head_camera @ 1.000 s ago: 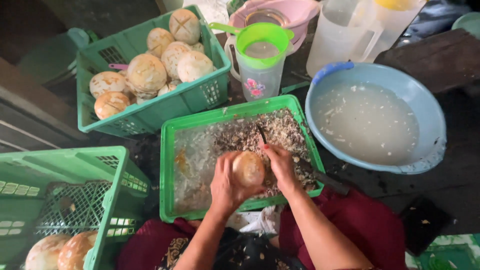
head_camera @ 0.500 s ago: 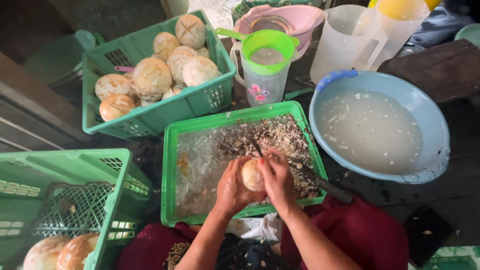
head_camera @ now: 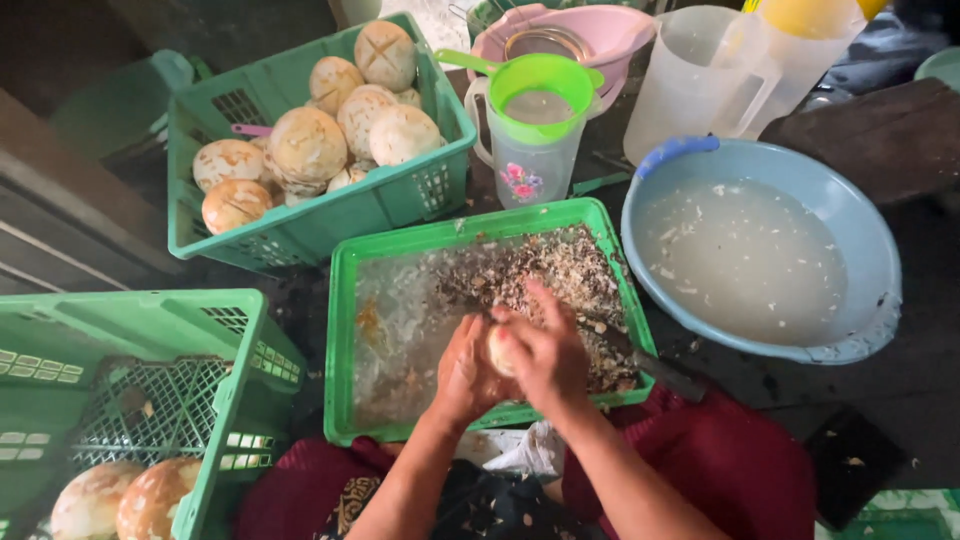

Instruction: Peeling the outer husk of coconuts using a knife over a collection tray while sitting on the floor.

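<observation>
- Head view: my left hand (head_camera: 462,372) and right hand (head_camera: 545,352) are pressed around a pale peeled coconut (head_camera: 498,352), held over the green tray (head_camera: 345,300) of shavings.
- Risk: the wet surface may slip from my grip into the scrapings.
- Risk: any blade is hidden, so I cannot tell how close a cut is.

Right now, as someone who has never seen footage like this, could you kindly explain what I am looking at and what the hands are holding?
This is a single view from a camera worn on a person's head, looking down at their own two bare hands. The left hand and right hand together cup a small pale round peeled fruit over a shallow green tray scattered with brownish peelings. Whether a tool is also held cannot be told. Behind it, a green basket holds more round pale fruits. A second green basket stands to the left. To the right is a blue basin of cloudy water, and behind the tray a clear jug with a green funnel.
</observation>
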